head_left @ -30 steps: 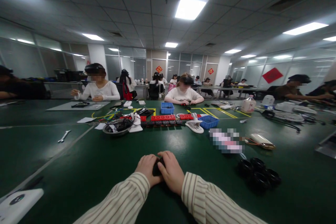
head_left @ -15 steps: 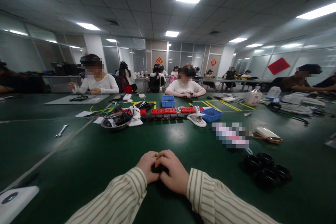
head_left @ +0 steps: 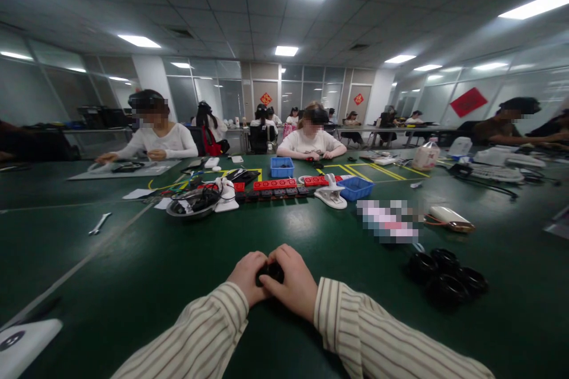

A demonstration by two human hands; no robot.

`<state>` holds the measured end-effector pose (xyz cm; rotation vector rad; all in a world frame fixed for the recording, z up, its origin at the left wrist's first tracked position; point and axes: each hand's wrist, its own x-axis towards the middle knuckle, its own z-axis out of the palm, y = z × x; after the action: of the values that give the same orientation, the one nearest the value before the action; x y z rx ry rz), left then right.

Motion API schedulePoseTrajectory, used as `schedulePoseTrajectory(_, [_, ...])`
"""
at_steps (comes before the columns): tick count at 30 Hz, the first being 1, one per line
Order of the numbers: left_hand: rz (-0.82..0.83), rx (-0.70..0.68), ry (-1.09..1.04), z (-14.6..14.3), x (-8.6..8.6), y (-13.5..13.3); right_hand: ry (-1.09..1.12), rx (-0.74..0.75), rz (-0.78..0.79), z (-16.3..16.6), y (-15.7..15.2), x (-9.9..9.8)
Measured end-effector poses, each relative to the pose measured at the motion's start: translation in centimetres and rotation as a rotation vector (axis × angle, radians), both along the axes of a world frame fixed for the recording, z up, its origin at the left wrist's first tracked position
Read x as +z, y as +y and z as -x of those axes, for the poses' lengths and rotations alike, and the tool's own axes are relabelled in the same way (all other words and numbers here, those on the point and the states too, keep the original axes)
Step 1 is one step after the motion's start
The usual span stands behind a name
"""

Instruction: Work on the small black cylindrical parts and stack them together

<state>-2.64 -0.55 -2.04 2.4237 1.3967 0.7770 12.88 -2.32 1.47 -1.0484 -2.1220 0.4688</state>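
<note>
My left hand [head_left: 247, 275] and my right hand [head_left: 293, 281] meet low in the middle of the green table [head_left: 133, 272], both in striped sleeves. Their fingers are curled together around a small black object [head_left: 269, 272], most of which is hidden between them. To the right, a little apart from my right hand, lie several black rings [head_left: 446, 280] in a cluster.
Farther back stand a metal bowl of cables [head_left: 192, 206], red and black strips [head_left: 278, 188], two blue bins [head_left: 354, 188], a white clamp [head_left: 331, 196] and a wrench [head_left: 98, 224]. A white device [head_left: 22, 346] lies at the near left. People sit working opposite and at both sides.
My hands stay clasped on the black object with small finger shifts. The view has tilted slightly, so everything sits a bit higher in the picture.
</note>
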Motion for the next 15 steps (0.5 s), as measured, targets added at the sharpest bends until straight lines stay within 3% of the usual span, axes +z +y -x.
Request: schedulePoseTrajectory(15, [0.041, -0.085, 0.002, 0.41, 0.20, -0.14, 0.073, 0.311, -0.107, -0.26, -0.05, -0.10])
